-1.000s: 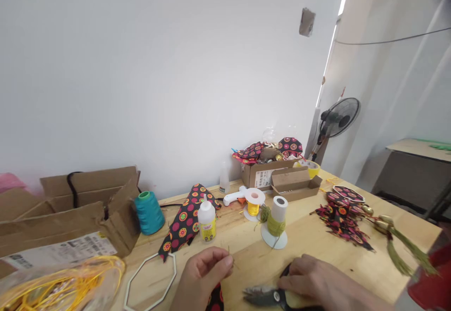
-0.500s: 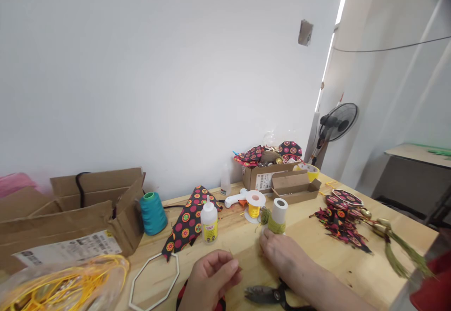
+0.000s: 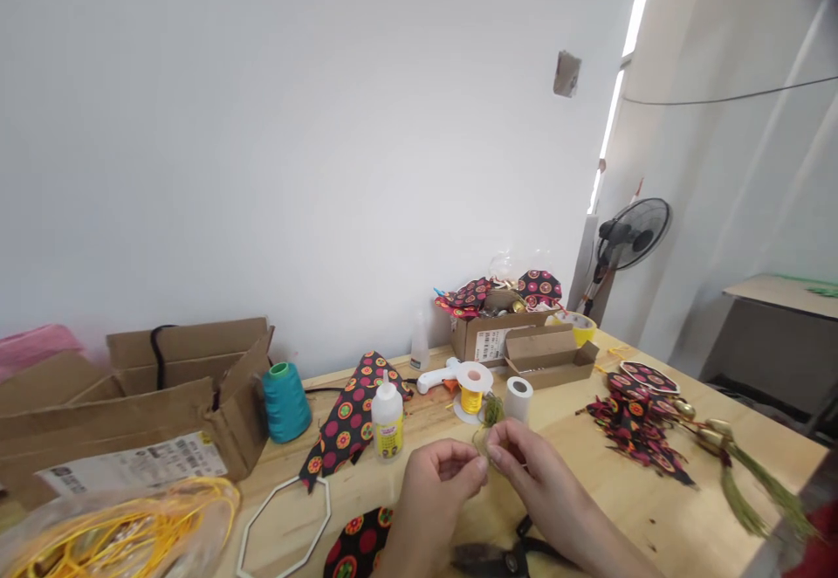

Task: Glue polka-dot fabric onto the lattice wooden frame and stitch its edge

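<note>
My left hand [image 3: 437, 495] and my right hand [image 3: 540, 473] are close together over the wooden table, fingertips pinched. Between them runs a thin olive-green thread [image 3: 481, 441], which both hands seem to hold. Just behind are a small olive thread bundle [image 3: 493, 409] and a white roll [image 3: 518, 400]. Black-handled scissors [image 3: 497, 558] lie under my right hand, partly hidden. Dark patterned fabric [image 3: 357, 543] lies left of my left hand, beside a white octagonal frame [image 3: 285, 527]. A white glue bottle [image 3: 388, 421] stands behind my left hand.
At the left are an open cardboard box [image 3: 131, 412], yellow cords in plastic [image 3: 131, 534] and a teal thread cone [image 3: 286, 403]. A yellow thread spool [image 3: 471, 399] and glue gun [image 3: 437, 375] lie at the back. Patterned fabric pieces with tassels [image 3: 635, 421] lie at the right.
My right hand has left the white roll and come beside my left hand. The olive thread is off the roll. My left hand has moved right, uncovering more patterned fabric.
</note>
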A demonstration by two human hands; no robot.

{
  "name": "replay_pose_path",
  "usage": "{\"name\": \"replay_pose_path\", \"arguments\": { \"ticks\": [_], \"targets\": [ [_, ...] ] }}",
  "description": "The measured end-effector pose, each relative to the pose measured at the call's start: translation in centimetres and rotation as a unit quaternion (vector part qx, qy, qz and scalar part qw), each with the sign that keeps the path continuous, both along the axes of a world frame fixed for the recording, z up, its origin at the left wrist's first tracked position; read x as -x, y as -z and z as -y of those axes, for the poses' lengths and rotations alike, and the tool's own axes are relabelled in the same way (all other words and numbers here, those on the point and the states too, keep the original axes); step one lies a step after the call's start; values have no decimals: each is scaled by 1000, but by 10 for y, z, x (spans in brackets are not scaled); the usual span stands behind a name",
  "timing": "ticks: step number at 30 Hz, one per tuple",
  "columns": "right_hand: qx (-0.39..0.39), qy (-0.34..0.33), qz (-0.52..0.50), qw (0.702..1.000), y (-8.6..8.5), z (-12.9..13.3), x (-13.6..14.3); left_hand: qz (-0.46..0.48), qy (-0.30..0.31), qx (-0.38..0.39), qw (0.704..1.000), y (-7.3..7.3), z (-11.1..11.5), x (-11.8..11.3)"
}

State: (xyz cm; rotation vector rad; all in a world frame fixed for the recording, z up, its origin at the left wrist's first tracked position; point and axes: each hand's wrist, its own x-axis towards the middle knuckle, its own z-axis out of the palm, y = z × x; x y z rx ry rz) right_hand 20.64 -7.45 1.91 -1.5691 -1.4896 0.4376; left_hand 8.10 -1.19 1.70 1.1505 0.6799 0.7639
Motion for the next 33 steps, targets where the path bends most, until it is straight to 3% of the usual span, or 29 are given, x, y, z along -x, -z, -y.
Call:
{"name": "replay_pose_path", "arguments": {
  "ticks": [11, 16, 26, 33],
  "targets": [
    [3, -7, -61, 998, 4, -6, 2, 16, -3, 21, 1000, 7, -1, -4],
    [25, 5, -49, 998, 5, -6, 3, 12, 1, -6, 1000, 6, -3, -2],
    [-7, 27, 8, 1000, 7, -10, 6, -2, 28, -22, 999, -4, 2, 0],
    [-27, 47, 73, 996, 4, -8, 10, -15, -4, -19, 1000, 0, -2, -2]
  ]
}}
